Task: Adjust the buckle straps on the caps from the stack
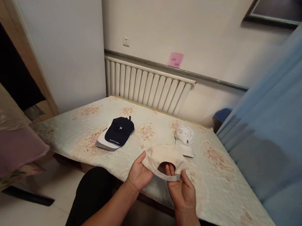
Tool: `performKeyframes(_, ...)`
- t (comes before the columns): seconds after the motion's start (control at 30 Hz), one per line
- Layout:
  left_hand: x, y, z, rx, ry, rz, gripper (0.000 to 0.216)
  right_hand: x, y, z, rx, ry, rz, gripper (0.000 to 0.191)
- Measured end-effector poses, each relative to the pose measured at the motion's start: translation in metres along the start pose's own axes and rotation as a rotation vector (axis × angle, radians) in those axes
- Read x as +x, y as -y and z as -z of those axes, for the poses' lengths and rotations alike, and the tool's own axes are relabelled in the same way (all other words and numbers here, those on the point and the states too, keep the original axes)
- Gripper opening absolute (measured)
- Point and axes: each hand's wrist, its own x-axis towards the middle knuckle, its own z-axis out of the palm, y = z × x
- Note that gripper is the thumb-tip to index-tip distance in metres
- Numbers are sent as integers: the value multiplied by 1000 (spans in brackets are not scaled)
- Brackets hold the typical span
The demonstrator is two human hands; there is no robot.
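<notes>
I hold a beige cap (165, 155) by its back edge over the near side of the table (219, 186). My left hand (138, 175) grips the cap's left rear rim, thumb on top. My right hand (182, 191) pinches the back strap and its small buckle, fingers reaching up into the strap opening. Just beyond the beige cap lies a white cap (184, 140). Farther left, a navy cap (119, 130) rests on top of a white-and-grey cap (104, 144).
The table wears a pale floral cloth. A white radiator (144, 85) runs along the back wall, with a pink note (176, 59) above it. Blue fabric (274, 131) hangs at the right. Pinkish cushions (12, 149) sit at the left.
</notes>
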Motion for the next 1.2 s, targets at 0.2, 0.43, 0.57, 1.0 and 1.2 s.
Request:
performKeyframes(0.2,3,0,3,15,61,30,46,1,7,0,27,-5,15,22)
performKeyframes(0.43,4,-1,4,31,98,36,44,3,10,1,10,12,30,24)
performKeyframes(0.57,4,1,6,11,62,18,43,2,10,-1,49,-21,25,21)
performKeyframes(1.0,7,4,0,-12,11,10,44,-8,-22,3,-170,309,95,48)
performKeyframes(1.2,6,19,0,-18,-3,30,44,-12,-48,-3,-516,328,214,48)
